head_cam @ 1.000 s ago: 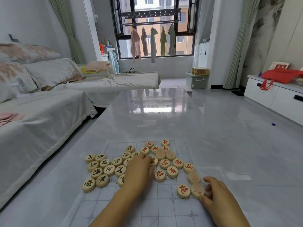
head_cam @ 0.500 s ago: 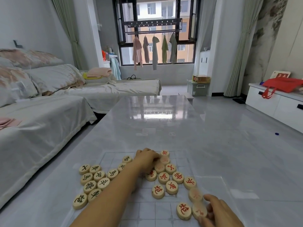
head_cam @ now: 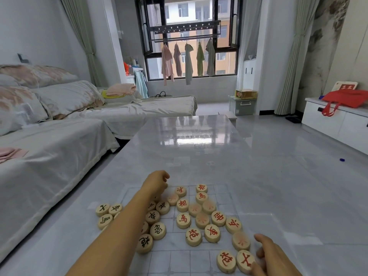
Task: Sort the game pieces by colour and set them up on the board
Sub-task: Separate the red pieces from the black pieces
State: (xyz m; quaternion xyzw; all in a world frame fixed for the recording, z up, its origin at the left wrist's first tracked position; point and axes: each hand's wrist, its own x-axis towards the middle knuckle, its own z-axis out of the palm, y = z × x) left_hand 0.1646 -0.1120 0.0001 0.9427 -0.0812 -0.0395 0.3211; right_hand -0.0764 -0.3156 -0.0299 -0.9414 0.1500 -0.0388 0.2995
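Down on the glossy grey table [head_cam: 199,152] lies a thin board [head_cam: 179,261] printed with a faint grid, and every round wooden game piece sits on it or just off its left edge. The red-marked pieces [head_cam: 212,233] are bunched across the middle and right of the board, several of them too blurred to read. The black-marked pieces [head_cam: 158,231] lie along the board's left side, partly hidden under the forearm, and three more rest just beyond the left edge. The left hand [head_cam: 157,184] reaches to the board's far left corner with its fingers curled under. Whether it holds a piece cannot be told, since the palm faces away. The right hand [head_cam: 273,255] sits at the board's near right corner, fingers bent. Its fingertips [head_cam: 259,253] touch the rim of a red piece [head_cam: 246,261], which lies flat beside another red one [head_cam: 226,261]. Whether those fingers pinch it or only rest against it is unclear.
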